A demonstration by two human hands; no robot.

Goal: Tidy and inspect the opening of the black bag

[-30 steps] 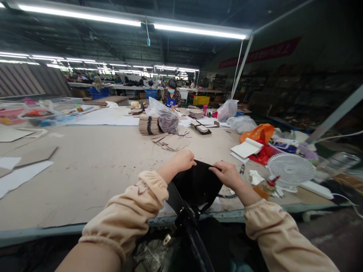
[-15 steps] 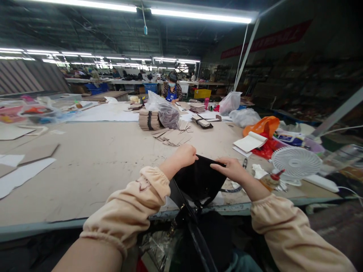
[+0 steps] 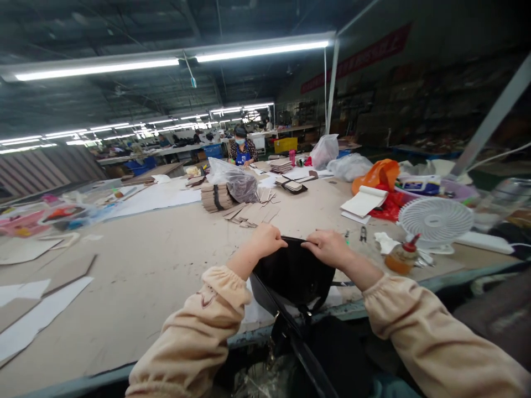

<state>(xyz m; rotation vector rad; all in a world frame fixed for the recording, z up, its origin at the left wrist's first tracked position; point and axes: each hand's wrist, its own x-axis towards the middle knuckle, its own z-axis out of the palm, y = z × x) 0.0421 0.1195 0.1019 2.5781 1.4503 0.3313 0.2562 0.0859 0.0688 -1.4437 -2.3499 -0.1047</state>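
Note:
A black handbag (image 3: 296, 271) stands at the table's near edge, its mouth facing me and its dark inside showing. Metal fittings glint along the strap (image 3: 311, 362) that hangs down toward my lap. My left hand (image 3: 267, 241) pinches the far rim of the bag on its left part. A short way along the same rim, my right hand (image 3: 327, 247) grips it between thumb and fingers. The stretch of rim between the two hands looks taut. Most of the bag's far side is hidden.
Right of the bag are a bottle with a red tip (image 3: 402, 255), a white fan (image 3: 435, 221), small snips (image 3: 363, 234) and a notepad (image 3: 365, 201). Beyond lie a banded stack of brown pieces (image 3: 216, 198) and a plastic bag (image 3: 234, 179). A co-worker (image 3: 241, 148) sits across the table.
My right hand has shifted left along the rim, nearer my left hand. The bag's mouth shows wider and rounder. The whole view has tilted and turned.

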